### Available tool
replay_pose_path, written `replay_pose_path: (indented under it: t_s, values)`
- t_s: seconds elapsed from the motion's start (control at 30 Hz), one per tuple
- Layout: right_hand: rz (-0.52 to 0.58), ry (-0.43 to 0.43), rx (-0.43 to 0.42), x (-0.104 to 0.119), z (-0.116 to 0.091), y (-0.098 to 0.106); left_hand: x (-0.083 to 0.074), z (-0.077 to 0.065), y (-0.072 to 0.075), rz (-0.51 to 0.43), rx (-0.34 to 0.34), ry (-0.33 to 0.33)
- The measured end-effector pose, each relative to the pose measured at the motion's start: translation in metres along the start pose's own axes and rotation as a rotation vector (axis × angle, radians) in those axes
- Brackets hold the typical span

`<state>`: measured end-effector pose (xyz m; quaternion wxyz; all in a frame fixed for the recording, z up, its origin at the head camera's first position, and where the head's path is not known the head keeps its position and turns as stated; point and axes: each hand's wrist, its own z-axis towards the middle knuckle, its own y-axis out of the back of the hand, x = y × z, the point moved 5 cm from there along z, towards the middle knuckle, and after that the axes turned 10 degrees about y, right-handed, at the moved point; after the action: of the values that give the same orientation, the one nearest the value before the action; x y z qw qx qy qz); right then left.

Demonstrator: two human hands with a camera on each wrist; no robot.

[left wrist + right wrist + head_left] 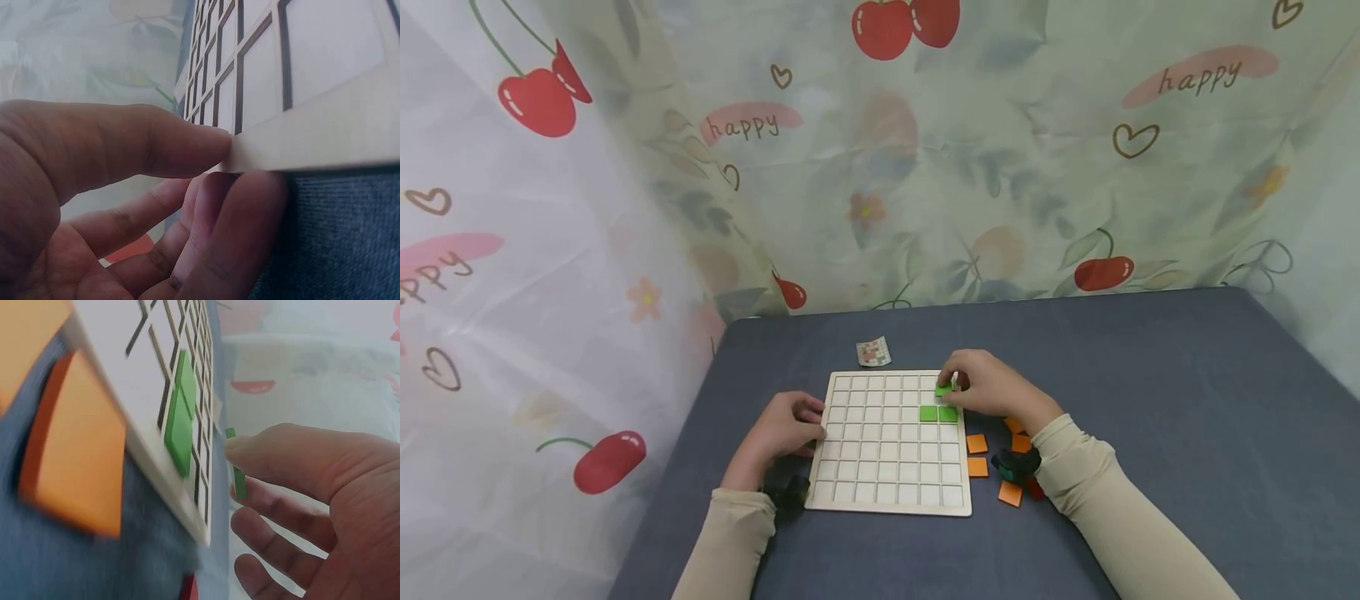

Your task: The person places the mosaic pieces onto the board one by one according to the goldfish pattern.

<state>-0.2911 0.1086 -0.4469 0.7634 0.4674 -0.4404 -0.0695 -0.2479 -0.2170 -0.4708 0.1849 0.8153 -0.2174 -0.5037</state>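
A pale wooden grid board lies on the table. My left hand holds the board's left edge, with the thumb on the rim and a finger below it. Over the board's upper right corner, my right hand pinches a green square tile between thumb and fingers. That tile is tilted on edge and above the grid in the right wrist view. Two more green tiles sit side by side in cells near the right edge.
Several orange tiles lie right of the board, some partly hidden by the right wrist and its dark wrist camera. A red tile shows beside them. Behind the board lies a small printed card. Patterned curtains border the dark table.
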Motion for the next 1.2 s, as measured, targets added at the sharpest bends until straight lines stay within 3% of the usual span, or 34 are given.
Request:
replay_pose_path:
  t_s: [0.37,0.83,1.0,1.2]
  values:
    - [0.024,-0.004,0.041,-0.001,0.013,-0.021,0.002,0.001,-0.003,0.004,0.006,-0.004]
    - [0.013,0.001,0.054,0.0,0.015,-0.025,0.0,-0.001,-0.002,0.007,0.0,-0.003]
    - [0.017,-0.001,0.063,0.004,0.012,-0.015,0.001,0.001,-0.002,0.004,-0.002,-0.006]
    - [-0.024,0.011,0.023,0.004,-0.002,0.016,0.001,0.001,0.0,0.004,-0.014,0.001]
